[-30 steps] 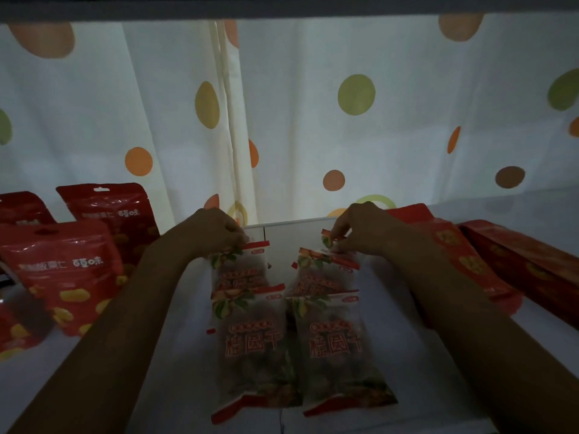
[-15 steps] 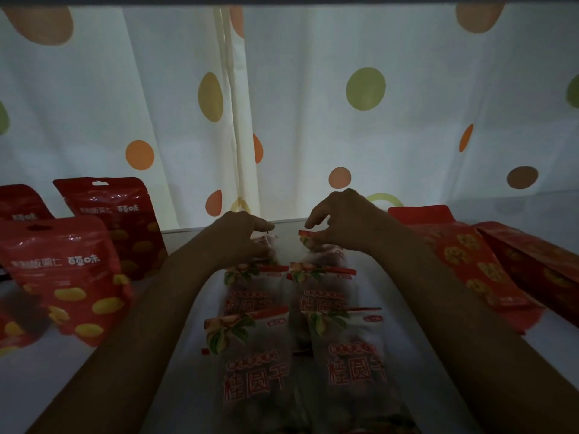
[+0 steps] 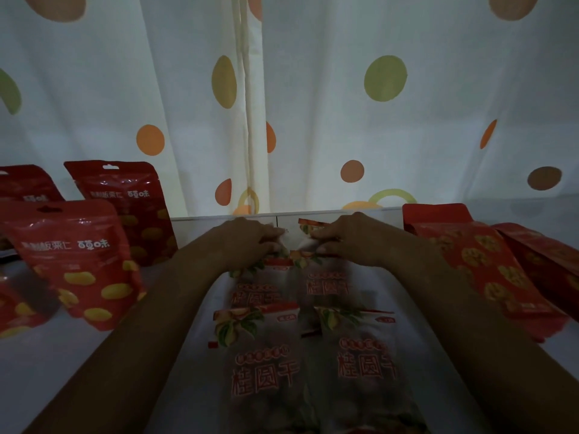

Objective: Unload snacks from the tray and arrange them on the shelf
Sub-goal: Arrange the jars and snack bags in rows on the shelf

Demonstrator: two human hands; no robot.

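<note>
Several clear snack bags with red lettering lie in two overlapping columns on the white shelf (image 3: 78, 364). The front left bag (image 3: 263, 368) and front right bag (image 3: 363, 368) are nearest me. My left hand (image 3: 247, 242) pinches the top edge of the rearmost left clear bag (image 3: 279, 245). My right hand (image 3: 354, 239) pinches the top of the rearmost right clear bag (image 3: 308, 230), whose red strip pokes up by the fingers. Both hands are near the shelf's back edge. No tray is in view.
Red stand-up pouches (image 3: 72, 261) stand on the shelf's left side, another pouch (image 3: 125, 202) behind them. Flat red bags (image 3: 479, 264) lie on the right. A white curtain with coloured dots (image 3: 313, 104) hangs behind the shelf.
Both hands have pushed a little farther back with the rear bags, and their fingers have closed onto the bags' top edges. The view has shifted closer to the shelf.
</note>
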